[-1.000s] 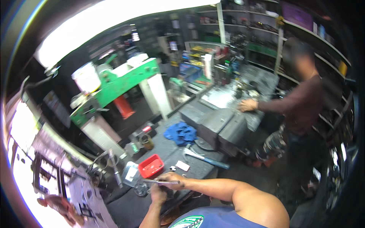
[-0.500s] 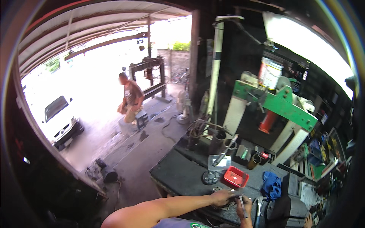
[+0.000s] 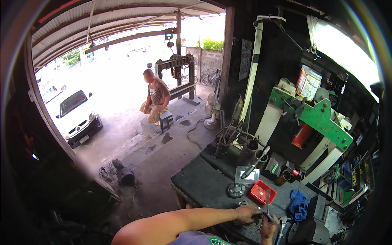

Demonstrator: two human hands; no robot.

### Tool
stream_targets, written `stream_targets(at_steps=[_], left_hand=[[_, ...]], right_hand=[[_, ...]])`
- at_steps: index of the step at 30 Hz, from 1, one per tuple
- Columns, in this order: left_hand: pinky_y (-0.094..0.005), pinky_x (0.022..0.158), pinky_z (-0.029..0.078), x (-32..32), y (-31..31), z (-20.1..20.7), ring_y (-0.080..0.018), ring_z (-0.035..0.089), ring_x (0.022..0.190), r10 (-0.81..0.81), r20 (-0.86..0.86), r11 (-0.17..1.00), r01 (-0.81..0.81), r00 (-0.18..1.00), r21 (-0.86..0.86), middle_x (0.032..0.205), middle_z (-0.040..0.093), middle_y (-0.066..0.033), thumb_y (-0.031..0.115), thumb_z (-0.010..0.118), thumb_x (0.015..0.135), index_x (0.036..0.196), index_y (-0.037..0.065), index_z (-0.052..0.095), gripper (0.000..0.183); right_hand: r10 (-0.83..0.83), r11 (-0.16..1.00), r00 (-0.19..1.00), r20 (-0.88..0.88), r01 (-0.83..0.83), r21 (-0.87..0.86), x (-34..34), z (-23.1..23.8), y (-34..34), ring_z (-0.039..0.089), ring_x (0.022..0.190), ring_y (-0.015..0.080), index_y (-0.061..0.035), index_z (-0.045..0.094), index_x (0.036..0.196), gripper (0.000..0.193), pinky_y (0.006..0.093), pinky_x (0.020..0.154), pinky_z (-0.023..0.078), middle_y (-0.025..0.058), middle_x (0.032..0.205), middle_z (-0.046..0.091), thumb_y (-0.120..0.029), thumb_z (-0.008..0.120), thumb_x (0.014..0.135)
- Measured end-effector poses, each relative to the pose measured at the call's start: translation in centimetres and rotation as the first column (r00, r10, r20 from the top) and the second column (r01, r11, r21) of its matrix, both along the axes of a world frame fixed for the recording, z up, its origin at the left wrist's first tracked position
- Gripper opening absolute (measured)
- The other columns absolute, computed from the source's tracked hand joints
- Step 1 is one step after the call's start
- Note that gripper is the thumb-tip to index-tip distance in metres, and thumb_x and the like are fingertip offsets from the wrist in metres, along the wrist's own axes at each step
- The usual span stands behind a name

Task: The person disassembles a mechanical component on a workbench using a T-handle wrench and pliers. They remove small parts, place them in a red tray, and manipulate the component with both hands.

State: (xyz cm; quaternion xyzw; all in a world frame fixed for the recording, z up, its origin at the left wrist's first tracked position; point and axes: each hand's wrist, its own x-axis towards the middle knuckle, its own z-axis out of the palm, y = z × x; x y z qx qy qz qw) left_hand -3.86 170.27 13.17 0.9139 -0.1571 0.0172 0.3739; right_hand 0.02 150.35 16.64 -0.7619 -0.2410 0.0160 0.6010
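Note:
Over the near edge of the dark workbench (image 3: 200,183), my two hands work close together. My left hand (image 3: 246,214) is closed, its fingertips at a small dark part that I cannot make out. My right hand (image 3: 269,228) is closed around a slim tool (image 3: 268,209), whose thin shaft points up; its kind is unclear. Just beyond my hands lie a red plastic tray (image 3: 262,192) with small pieces in it and a round black part (image 3: 236,190). A metal wrench-like tool (image 3: 282,227) rests right of my right hand.
A crumpled blue cloth (image 3: 298,205) and a bench vise (image 3: 316,220) are at the right. Behind the tray stand a clear plastic box (image 3: 247,174) and dark tool cups (image 3: 248,152). A green-beamed press (image 3: 310,116) rises beyond. Outside, a person (image 3: 157,98) is near a white car (image 3: 77,116).
My view has shifted, so the scene sits further right and lower. The tool in my right hand now shows a thin upright shaft instead of a thicker grey length. The person outside has lowered slightly.

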Motion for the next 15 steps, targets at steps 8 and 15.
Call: stream_targets(at_steps=[8,15], left_hand=[[-0.0519,0.109,0.049,0.2,0.2,0.4,-0.0433,0.063,0.125,0.013,-0.094,0.999,-0.017,0.995,-0.042,0.132,0.067,-0.0249,0.026,0.065,0.1,0.133,0.004,0.066,0.039],[-0.0511,0.104,0.052,0.1,0.1,1.6,-0.0439,0.066,0.118,0.002,-0.143,0.998,-0.011,0.99,-0.059,0.122,0.072,-0.0205,0.026,0.071,0.095,0.128,0.006,0.069,0.039]], right_hand=[[0.085,0.995,0.995,-0.049,-0.087,-0.051,-0.5,-0.1,0.4,0.064,0.083,0.0163,0.0015,0.069,0.106,0.012,0.0333,0.075,0.053,0.0075,0.093,0.071,0.003,0.072,0.094],[0.117,0.988,0.993,0.033,-0.113,-0.107,0.5,-1.2,-0.6,0.067,0.085,0.013,0.0003,0.072,0.115,0.027,0.031,0.079,0.055,0.0048,0.096,0.074,0.006,0.075,0.089]])
